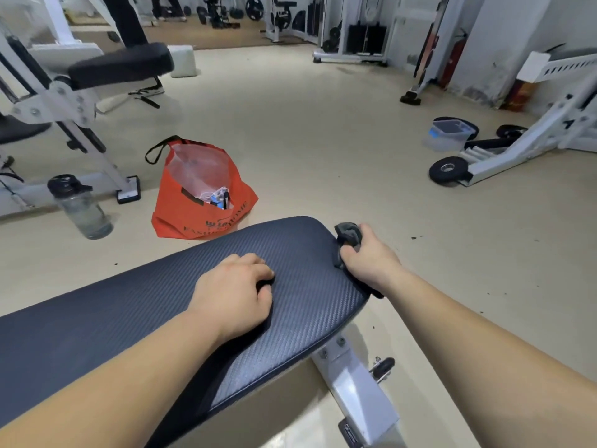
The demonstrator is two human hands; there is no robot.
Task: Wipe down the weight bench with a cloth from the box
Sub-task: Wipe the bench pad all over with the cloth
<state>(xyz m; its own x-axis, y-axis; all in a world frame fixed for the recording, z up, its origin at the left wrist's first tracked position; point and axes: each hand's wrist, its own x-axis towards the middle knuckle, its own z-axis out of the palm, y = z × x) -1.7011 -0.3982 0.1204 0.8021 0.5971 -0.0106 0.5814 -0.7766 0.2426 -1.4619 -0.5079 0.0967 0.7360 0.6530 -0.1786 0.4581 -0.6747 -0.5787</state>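
Observation:
The weight bench (135, 318) has a dark textured pad on a white frame and runs from the lower left toward the centre. My right hand (371, 257) grips a bunched grey cloth (347, 236) against the pad's right edge near its far end. My left hand (235, 292) rests on top of the pad with its fingers curled under and nothing in it. A clear plastic box (447, 135) with a dark lid stands on the floor at the right, well beyond the bench.
An orange bag (193, 202) lies on the floor just past the bench's far end. A water bottle (79, 206) stands to the left. White gym machines (74, 101) flank the left and right, and a weight plate (447, 169) lies at the right.

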